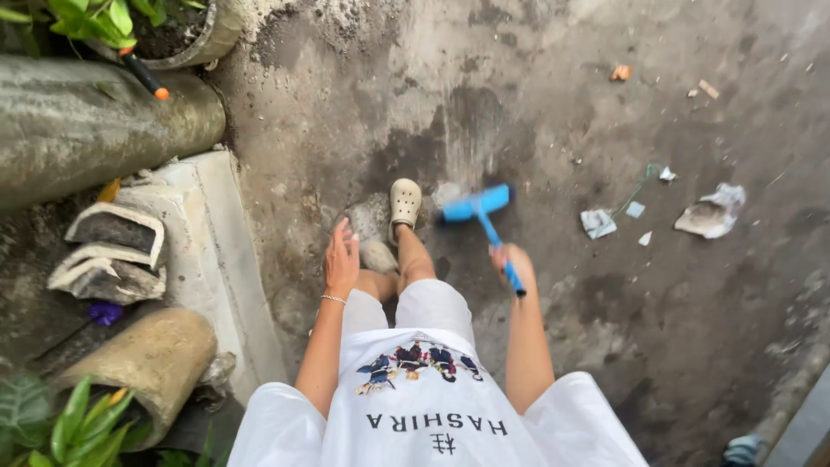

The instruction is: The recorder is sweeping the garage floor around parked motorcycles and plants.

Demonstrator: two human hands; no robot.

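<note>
My right hand grips the handle of a blue broom, whose blurred head rests on the dirty concrete floor just ahead of my foot in a beige clog. My left hand hangs free beside my left leg, fingers loosely apart, holding nothing; a thin bracelet circles its wrist. Scraps of crumpled paper and smaller white bits lie on the floor to the right of the broom head.
A large concrete pipe and a potted plant sit at the left. Concrete curb pieces, a smaller pipe and green leaves line the near left. Small debris lies far right.
</note>
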